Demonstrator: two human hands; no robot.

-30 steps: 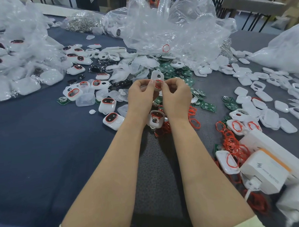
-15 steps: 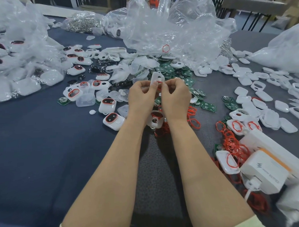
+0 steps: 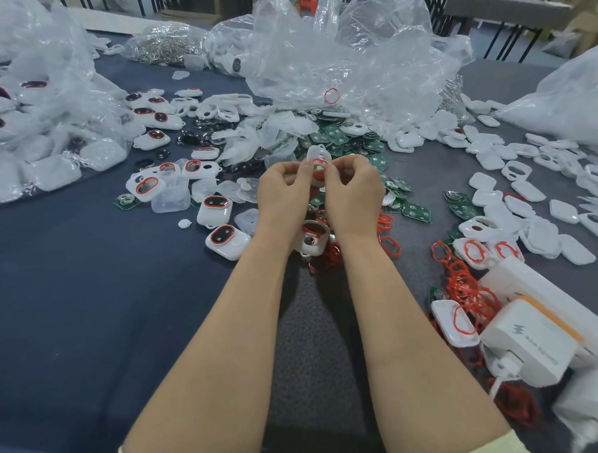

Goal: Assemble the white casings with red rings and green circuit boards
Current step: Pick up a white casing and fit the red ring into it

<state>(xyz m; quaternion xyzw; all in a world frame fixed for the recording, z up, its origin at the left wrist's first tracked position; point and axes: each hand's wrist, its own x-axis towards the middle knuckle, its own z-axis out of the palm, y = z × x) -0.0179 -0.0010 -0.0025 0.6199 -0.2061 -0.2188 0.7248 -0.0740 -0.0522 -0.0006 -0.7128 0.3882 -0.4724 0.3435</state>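
Pinched at the frame's centre between both hands: a small white plastic casing shell [image 3: 316, 164] with a thin red rubber ring [image 3: 319, 162] at its opening. Left hand [image 3: 284, 192] closed on the shell's left edge, right hand [image 3: 352, 189] closed on its right edge, fingertips [image 3: 304, 168] meeting over the ring; upper end of the shell sticking up above the knuckles. Held raised above the dark blue-grey tabletop [image 3: 72, 322], not resting on it.

Directly below the wrists, a white casing with a red-rimmed dark window [image 3: 313, 237], lying on a small heap of loose red rings [image 3: 329, 255]. Just right of that, more loose red rings [image 3: 389, 243]. Left of centre, two finished white casings with red-ringed windows [image 3: 227, 241], side by side. Behind the hands, a spread of green circuit boards [image 3: 341, 139], some spilling to the right. Lower right, a long tangle of red rings [image 3: 464, 287] beside a white rectangular charger block with an orange stripe [image 3: 532, 339]. Right side, scattered flat white casing lids [image 3: 529, 189]. Upper centre, crumpled clear plastic bags [image 3: 351, 52]; upper left, further clear bags holding white casings [image 3: 29, 135].
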